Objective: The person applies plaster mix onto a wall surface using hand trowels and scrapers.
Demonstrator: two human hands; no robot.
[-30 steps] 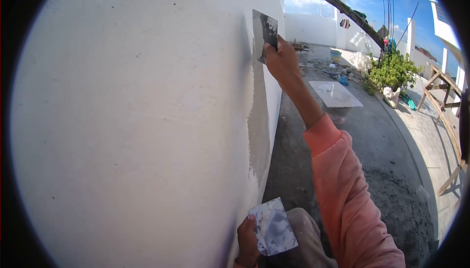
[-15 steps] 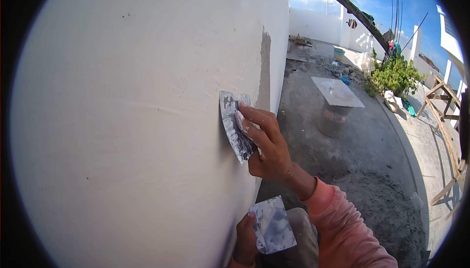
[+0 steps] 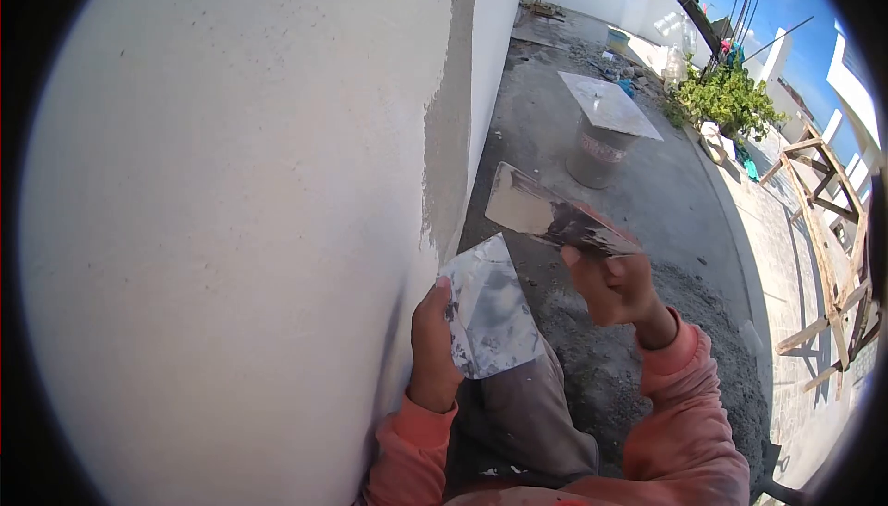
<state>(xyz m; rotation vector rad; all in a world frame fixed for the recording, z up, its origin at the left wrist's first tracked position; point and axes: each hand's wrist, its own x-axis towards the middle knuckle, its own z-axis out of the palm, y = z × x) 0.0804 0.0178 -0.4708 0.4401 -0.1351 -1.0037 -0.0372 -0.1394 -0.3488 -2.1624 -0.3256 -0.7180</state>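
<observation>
Crouched tight against the white wall, out in full sun. Gripping a putty-smeared steel plate in the left hand, with fingers closed behind its left edge and the thumb pressed on the face. Held tilted, low down, hard by the wall's outer corner; touching the wall or not, impossible to tell from here.

Clamping a broad scraper in the right hand, with fingers curled shut around the dark handle end. Carried nearly flat, blade pointing back toward the wall but clear of it, a little higher than the plate and on the side away from the wall. No contact between the two tools. Pink sleeves on both arms, grey trousers close to the wall's foot.

Up the wall's corner edge, a rough grey strip beside the smooth white coat.

Out from the wall, on the concrete floor, a round drum topped with a pale square board, standing well apart. Farther again from the wall, green plants. Farthest from the wall, a wooden trestle. Much nearer the wall, a heap of grey sand spread over the floor.
</observation>
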